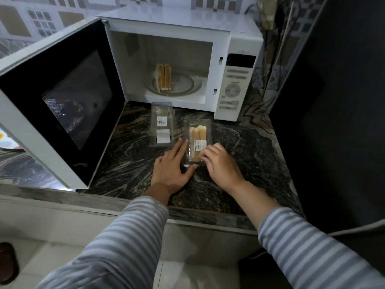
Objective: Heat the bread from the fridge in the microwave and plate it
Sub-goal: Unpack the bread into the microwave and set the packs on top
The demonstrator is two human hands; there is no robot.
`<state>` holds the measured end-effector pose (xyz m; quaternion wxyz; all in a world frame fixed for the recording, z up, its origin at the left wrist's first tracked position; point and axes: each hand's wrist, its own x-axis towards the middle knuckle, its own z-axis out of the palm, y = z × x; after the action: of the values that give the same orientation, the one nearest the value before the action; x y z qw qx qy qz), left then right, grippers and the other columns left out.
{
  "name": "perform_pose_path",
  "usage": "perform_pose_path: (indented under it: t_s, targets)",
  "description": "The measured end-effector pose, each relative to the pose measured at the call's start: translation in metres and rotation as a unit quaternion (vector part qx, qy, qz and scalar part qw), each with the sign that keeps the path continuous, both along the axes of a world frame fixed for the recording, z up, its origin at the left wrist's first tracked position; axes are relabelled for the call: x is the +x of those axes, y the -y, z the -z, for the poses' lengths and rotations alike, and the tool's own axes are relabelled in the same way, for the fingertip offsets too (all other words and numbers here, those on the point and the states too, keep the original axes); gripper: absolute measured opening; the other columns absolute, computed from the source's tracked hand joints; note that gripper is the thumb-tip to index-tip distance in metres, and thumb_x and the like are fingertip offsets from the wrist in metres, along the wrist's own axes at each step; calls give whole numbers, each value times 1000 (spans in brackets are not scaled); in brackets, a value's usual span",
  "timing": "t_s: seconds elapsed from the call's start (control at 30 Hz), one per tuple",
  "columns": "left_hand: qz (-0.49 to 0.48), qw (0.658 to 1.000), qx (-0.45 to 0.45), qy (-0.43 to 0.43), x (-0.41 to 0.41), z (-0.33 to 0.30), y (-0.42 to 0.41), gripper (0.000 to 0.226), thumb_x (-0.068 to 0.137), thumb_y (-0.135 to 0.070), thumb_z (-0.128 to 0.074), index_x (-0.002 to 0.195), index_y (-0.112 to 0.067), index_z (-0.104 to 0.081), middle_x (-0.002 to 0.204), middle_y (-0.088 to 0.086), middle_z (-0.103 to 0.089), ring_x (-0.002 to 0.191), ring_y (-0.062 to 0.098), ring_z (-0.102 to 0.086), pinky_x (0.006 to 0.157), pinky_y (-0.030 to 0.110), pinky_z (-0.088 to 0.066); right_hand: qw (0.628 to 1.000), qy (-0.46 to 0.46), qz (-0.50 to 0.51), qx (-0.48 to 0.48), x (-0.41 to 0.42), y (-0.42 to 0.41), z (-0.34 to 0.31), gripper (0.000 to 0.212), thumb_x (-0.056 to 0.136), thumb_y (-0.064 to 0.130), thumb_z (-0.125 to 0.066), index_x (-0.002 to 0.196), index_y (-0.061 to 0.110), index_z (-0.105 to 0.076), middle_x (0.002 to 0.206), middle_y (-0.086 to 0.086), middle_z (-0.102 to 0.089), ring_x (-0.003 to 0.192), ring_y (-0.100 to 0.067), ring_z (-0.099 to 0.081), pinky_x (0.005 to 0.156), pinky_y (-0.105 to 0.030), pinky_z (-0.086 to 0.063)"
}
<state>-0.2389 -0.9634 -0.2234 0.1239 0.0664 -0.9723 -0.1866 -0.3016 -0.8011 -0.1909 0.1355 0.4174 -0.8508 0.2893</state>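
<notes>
On the dark marbled table (239, 142) before the open microwave (183, 65) sit two clear packs: left hand (173, 165) flat beside, right hand (218, 163) curled on, the bread pack (198, 140).

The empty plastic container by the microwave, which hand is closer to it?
Left. The left hand lies just below the empty container; the right hand is farther right, on the bread pack.

Grey-and-white striped long sleeves (125, 236), both arms; hands bare.
</notes>
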Motion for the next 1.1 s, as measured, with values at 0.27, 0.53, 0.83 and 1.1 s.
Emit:
perform_pose_path:
  t_s: [0.27, 0.53, 0.83, 1.1]
  targets:
    - [41, 981, 107, -157, 1, -39, -2, 57, 94, -54, -33, 146, -29, -36, 149, -2, -41, 135, 16, -41, 108, 42, -38, 973, 31, 104, -203, 0, 8, -26, 32, 98, 12, -46, 128, 11, -56, 126, -8, -53, 114, -20, -52, 97, -25, -42]
    - [61, 982, 114, -140, -24, -77, 6, 46, 95, -52, -39, 139, -40, -46, 149, -9, -42, 129, 12, -48, 98, 33, -48, 917, 305, 251, -59, -6, 28, -3, 59, 94, 36, -54, 146, 17, -35, 148, -7, -42, 136, -23, -40, 112, -36, -31]
    - [45, 975, 165, -139, -54, -102, 16, 35, 99, -34, -45, 126, -22, -63, 135, 3, -58, 127, 16, -50, 106, 26, -38, 919, 279, 278, -23, -12, 63, 1, 74, 81, 50, -62, 141, 19, -35, 134, -7, -55, 122, -28, -54, 104, -44, -41]
    - [49, 966, 200, -157, -53, -104, 23, 29, 98, -29, -50, 120, -20, -68, 125, 2, -64, 121, 13, -55, 98, 17, -36, 911, 268, 314, -22, -15, 64, 2, 47, 87, 46, -54, 124, 18, -54, 119, -10, -65, 111, -30, -60, 106, -45, -38]
